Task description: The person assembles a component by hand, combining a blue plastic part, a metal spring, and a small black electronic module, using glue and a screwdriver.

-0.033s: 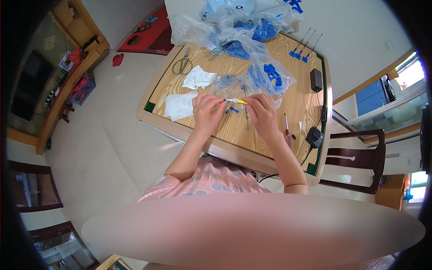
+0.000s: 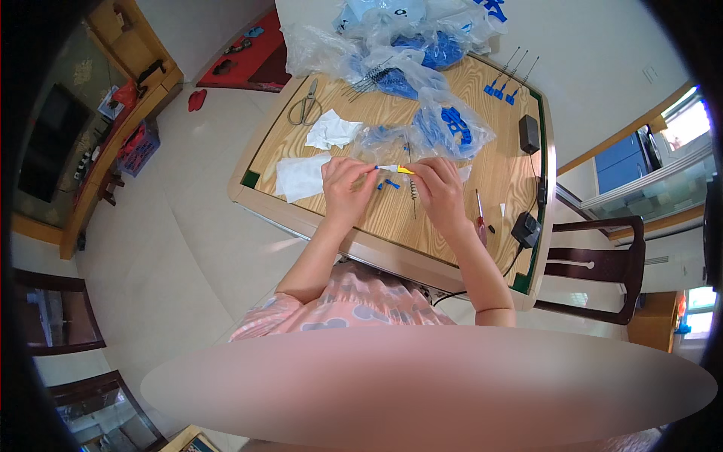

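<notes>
My right hand pinches a small yellow and white tube, which looks like a glue tube, by its yellow end. Its white nozzle points left. In the fingertips of my left hand is a small blue piece, right at the nozzle's tip. Whether the two touch is too small to tell. Both hands are closed and held above the near part of the table. Small blue plastic pieces lie between them on the wood. Beside these is a thin rod with a coiled spring, partly hidden behind my right hand.
On the wooden table lie scissors, white tissues, clear bags with blue parts and a red-handled screwdriver. Three blue parts with springy rods are at the far right, above black power adapters. A dark chair stands right.
</notes>
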`<move>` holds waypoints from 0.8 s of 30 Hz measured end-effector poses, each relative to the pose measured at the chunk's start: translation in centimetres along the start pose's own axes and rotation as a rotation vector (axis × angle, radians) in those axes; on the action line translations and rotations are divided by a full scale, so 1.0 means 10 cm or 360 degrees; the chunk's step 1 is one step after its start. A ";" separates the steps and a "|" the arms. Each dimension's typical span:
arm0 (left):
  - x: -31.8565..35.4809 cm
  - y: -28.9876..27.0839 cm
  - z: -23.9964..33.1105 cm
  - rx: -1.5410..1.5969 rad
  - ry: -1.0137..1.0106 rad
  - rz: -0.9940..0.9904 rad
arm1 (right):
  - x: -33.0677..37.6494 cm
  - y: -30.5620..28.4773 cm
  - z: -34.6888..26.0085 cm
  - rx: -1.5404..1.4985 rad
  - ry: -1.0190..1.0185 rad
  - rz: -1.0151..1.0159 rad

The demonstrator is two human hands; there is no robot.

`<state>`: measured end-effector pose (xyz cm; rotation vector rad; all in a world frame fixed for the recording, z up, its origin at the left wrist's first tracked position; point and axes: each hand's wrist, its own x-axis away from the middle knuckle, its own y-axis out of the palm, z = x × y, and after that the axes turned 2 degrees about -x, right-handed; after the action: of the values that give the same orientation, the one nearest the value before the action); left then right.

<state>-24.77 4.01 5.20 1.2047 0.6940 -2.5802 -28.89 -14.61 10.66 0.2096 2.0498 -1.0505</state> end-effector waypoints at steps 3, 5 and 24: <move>0.00 0.01 0.00 -0.0001 0.0008 0.0002 | -0.01 0.00 0.00 0.0015 -0.0023 0.0004; 0.01 0.01 0.00 0.0000 0.0004 0.0004 | -0.01 0.00 0.00 0.0023 -0.0022 -0.0007; 0.01 0.02 0.00 -0.0012 -0.0002 -0.0007 | -0.03 -0.03 -0.02 0.0047 -0.0071 -0.0004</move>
<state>-24.76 3.83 5.05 1.2001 0.7061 -2.5796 -28.90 -14.58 11.15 0.1972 1.9957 -1.0782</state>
